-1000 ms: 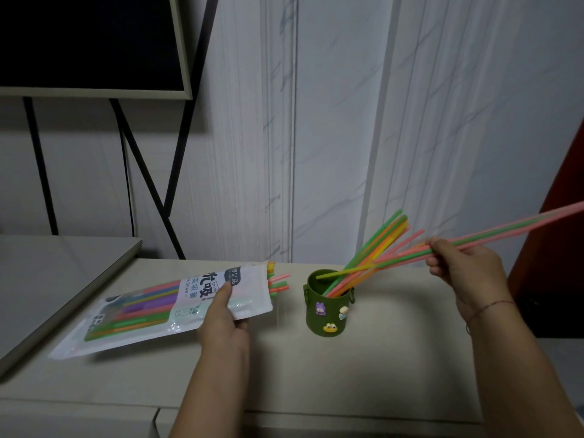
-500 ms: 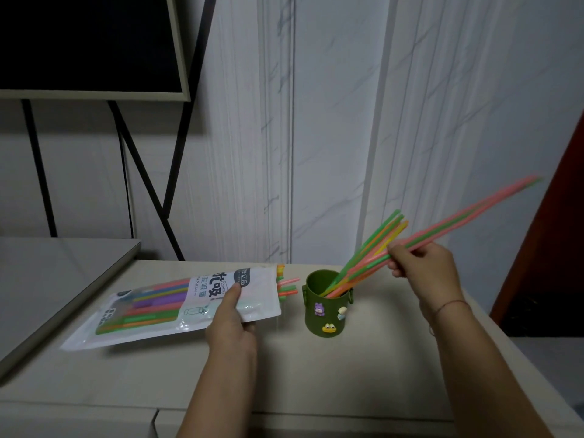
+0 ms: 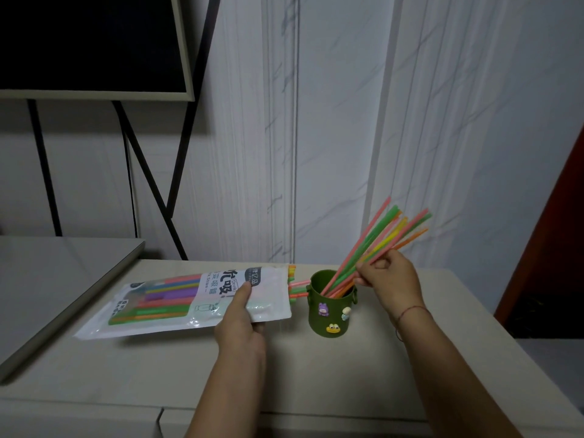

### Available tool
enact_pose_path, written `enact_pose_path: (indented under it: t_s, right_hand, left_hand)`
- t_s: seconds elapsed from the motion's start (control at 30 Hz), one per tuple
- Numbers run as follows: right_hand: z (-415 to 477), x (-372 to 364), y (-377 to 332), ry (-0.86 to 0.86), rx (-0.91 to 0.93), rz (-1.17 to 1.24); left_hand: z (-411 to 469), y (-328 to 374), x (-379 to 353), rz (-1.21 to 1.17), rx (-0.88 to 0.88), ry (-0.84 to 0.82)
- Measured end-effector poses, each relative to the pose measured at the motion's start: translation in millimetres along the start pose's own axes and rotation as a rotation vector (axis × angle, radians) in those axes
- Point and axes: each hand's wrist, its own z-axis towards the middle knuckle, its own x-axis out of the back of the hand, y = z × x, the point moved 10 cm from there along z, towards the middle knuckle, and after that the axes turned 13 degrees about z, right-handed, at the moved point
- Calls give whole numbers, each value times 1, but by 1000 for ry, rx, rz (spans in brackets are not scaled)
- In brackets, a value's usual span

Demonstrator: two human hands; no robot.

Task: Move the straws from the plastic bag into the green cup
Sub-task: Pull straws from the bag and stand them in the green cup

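Straws point(image 3: 374, 236) pinched in the right hand point(image 3: 389, 279) lean with lower ends inside the green cup point(image 3: 330, 311) near the surface's point(image 3: 316, 374) far edge, so letting go looks next, then drawing more from the plastic bag point(image 3: 177, 306) the left hand point(image 3: 240, 324) grips by its mouth.

Beige table point(image 3: 316, 374) before a marbled white wall point(image 3: 331, 121); dark framed screen point(image 3: 88, 42) on black legs point(image 3: 148, 172) at left
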Motion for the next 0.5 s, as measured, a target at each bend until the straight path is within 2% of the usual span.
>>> enact_pose_path:
  t_s: [0.23,0.4,0.5]
  right_hand:
    - [-4,28,-10,182,98,100]
    - [-5,20,-5,126,63,38]
    - [-6,18,6,102,-13,90]
  left_hand:
    - [-6,1,-1,-7,-3,-9]
    - [-9,5,-5,-19,-5,-26]
    - [-8,7,-6,-11,-13,-49]
